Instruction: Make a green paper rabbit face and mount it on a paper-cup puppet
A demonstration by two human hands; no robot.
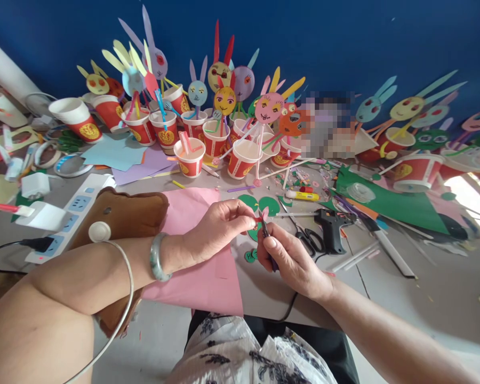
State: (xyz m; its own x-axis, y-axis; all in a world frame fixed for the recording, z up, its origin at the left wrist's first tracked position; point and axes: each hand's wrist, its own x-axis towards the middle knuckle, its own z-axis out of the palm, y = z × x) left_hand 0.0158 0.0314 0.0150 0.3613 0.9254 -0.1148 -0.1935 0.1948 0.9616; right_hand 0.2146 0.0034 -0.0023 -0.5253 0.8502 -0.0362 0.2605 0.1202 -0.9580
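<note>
My left hand (228, 221) pinches a small red piece of paper (257, 219) between thumb and fingertips. In my right hand (290, 253) is a small pair of scissors (264, 229), their dark blades up against the red piece. A small pink paper scrap (265, 213) shows right beside the blade tips. Green paper circles (269, 206) lie on the table just behind my hands. A little green disc with letters on it (250, 256) is below them, partly covered by my right fingers. Pink paper (200, 282) lies under my left wrist.
Paper cups (244, 160) with straw-and-paper rabbit figures (269, 108) line the back. To the right are black scissors (314, 242), a glue gun (334, 229), a glue stick (302, 196) and a white-edged cutter (394, 253). A power strip (74, 213) and brown bag (120, 213) sit left.
</note>
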